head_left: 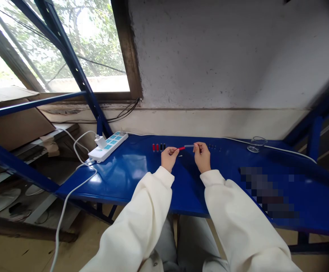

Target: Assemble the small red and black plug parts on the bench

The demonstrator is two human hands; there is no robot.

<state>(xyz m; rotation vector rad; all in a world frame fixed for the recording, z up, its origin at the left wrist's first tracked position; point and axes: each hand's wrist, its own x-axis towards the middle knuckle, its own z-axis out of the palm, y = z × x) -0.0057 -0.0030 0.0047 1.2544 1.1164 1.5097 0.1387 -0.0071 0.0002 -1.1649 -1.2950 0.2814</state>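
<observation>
My left hand (168, 156) pinches a slim red cylindrical piece (181, 148) over the blue table. A thin clear tube-like piece (189, 146) runs from the red piece to my right hand (202, 155), whose closed fingers grip its far end. Whether the two pieces are joined I cannot tell. Just below the red piece lies a tiny whitish part (180, 156). Left of my left hand stand two red cylinders (155, 147) and two black cylinders (162, 146) in a row. Several tiny parts (214, 147) lie right of my right hand.
A white power strip (108, 148) with a plug sits at the table's left, its cable hanging over the edge. A clear glass container (256, 144) stands at the back right. A pixelated dark object (269, 192) lies on the right of the blue table (119, 183).
</observation>
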